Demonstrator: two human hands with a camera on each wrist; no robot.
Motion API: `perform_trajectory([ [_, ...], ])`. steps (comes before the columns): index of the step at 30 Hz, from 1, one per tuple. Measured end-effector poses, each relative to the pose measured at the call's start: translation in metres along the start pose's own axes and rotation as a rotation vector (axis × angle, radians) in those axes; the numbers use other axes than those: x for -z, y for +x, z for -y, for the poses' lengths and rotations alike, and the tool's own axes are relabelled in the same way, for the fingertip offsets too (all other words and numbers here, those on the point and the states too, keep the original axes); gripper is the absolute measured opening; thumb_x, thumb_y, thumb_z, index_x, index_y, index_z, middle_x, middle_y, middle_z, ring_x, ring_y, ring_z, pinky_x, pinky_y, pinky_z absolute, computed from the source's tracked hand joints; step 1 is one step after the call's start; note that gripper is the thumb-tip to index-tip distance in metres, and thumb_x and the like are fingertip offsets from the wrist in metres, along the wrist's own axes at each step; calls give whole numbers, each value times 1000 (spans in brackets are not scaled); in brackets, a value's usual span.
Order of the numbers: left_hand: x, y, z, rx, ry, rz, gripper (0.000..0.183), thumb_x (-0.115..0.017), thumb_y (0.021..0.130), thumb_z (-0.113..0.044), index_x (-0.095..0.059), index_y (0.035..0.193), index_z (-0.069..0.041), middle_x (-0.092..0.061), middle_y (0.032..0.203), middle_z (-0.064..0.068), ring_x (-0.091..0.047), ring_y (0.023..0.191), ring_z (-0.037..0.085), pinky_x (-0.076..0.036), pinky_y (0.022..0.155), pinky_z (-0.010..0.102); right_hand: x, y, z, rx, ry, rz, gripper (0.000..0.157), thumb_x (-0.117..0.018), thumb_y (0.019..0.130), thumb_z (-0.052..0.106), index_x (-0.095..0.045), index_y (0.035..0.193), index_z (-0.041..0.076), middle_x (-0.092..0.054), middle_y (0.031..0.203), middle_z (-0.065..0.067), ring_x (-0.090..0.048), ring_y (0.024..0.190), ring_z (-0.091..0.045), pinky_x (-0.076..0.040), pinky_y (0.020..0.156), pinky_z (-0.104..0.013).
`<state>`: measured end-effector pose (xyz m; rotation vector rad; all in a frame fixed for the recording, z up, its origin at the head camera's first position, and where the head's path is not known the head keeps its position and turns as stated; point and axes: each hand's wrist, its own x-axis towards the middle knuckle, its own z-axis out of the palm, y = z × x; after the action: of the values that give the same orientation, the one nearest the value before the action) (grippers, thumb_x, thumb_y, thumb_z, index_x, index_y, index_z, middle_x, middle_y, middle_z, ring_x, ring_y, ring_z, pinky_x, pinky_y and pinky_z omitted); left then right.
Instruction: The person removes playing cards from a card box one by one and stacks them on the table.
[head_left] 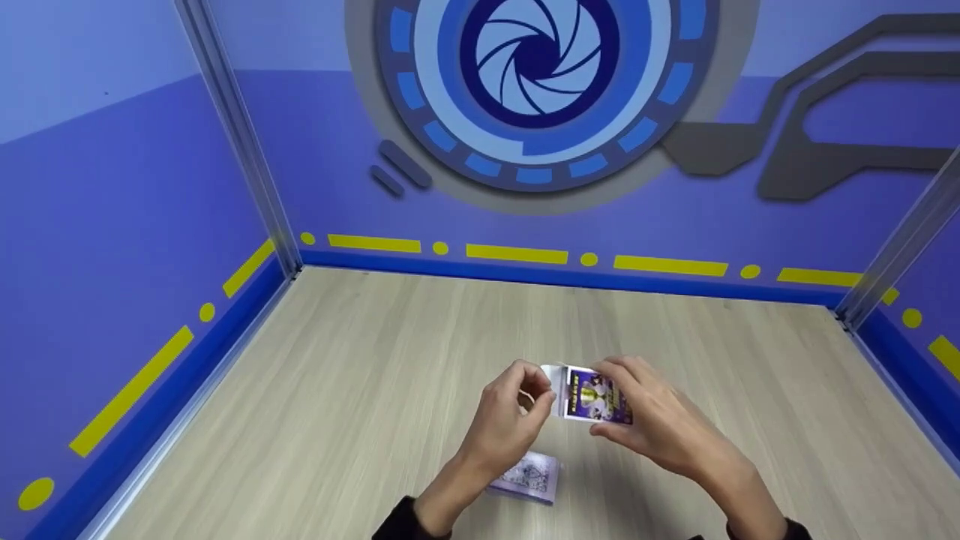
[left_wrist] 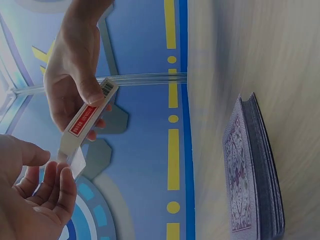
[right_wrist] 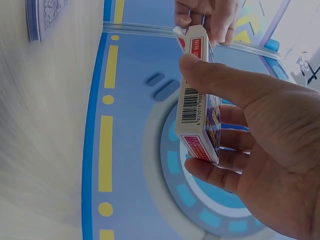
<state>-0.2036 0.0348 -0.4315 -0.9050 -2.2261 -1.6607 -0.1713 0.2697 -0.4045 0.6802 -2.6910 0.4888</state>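
My right hand (head_left: pixel 660 420) holds a playing card box (head_left: pixel 596 395) above the table, thumb on one narrow side and fingers on the other. The box has a purple face with a gold trophy, and a barcode (right_wrist: pixel 190 106) on its side. At its left end a white flap (left_wrist: pixel 78 162) stands out. My left hand (head_left: pixel 510 412) is at that end, its fingers loosely bent and the fingertips at the flap; the thumb looks apart from it. Below, a deck of playing cards (head_left: pixel 534 478) with an ornate purple back lies on the table, partly hidden by the left forearm in the head view.
The light wooden table (head_left: pixel 360 360) spreads around the hands. Blue and purple printed panels (head_left: pixel 300 165) wall it at the back and both sides, with metal posts (head_left: pixel 244 142) at the rear corners.
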Motion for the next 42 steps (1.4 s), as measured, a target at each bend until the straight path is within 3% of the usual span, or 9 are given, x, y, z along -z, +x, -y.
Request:
perform_trajectory([
  [9,1,1,4,145,-77,50,11,-69,99,-7,-58,103,-8,-61,95,-3,-60,89,10,-57,76,26,-2,0,7,34,8,14,74,-93,78,29,-57,139,10,-57,133,-7,-58,113,-20,-57,86,-42],
  [17,2,1,8,211,-135,95,17,-71,98,-10,-55,102,-8,-57,96,-2,-58,90,11,-55,76,24,-3,1,11,45,6,26,75,-93,77,28,-57,139,9,-57,133,-7,-59,115,-21,-57,88,-43],
  [26,4,1,6,216,-148,81,20,-73,94,-4,-55,102,-6,-59,94,-1,-59,86,10,-56,75,26,-6,1,12,80,-11,14,75,-95,75,29,-58,137,10,-57,132,-6,-58,116,-20,-56,91,-42],
  [33,4,2,5,253,-178,64,19,-72,93,1,-58,105,-5,-63,93,0,-60,83,10,-53,73,20,-5,1,12,60,-15,30,75,-95,74,30,-59,137,10,-57,132,-6,-58,116,-21,-56,92,-43],
  [42,10,3,1,180,-116,45,31,-61,90,11,-65,117,-4,-66,96,3,-56,78,9,-47,66,19,-2,0,6,42,-15,23,75,-93,77,32,-58,139,12,-58,134,-8,-59,117,-23,-56,90,-45],
])
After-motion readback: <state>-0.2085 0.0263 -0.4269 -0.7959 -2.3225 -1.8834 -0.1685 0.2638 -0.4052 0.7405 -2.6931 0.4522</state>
